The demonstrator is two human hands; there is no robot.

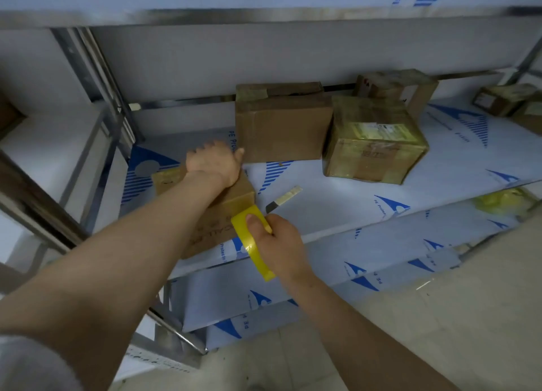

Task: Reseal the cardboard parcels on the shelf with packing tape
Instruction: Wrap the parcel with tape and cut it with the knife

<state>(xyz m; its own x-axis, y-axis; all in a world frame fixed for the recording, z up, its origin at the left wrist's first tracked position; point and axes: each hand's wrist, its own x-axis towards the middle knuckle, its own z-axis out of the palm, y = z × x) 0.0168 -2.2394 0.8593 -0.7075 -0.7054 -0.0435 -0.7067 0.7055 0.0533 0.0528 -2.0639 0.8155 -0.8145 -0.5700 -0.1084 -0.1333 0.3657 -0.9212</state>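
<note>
A small cardboard parcel (231,206) lies near the front left of the middle shelf (337,211). My left hand (212,163) rests on its top, fingers curled over the far edge. My right hand (281,244) grips a yellow roll of packing tape (253,241) against the parcel's near right side, thumb pressed on the roll. A strip of tape runs from the roll onto the parcel's corner. Two bigger parcels stand behind: a plain brown one (281,126) and a heavily taped one (372,144).
A box cutter (284,198) lies on the shelf just right of the small parcel. More parcels (396,88) sit at the back and far right (510,100). Steel uprights (96,76) frame the left side. A lower shelf (381,261) and tiled floor lie below.
</note>
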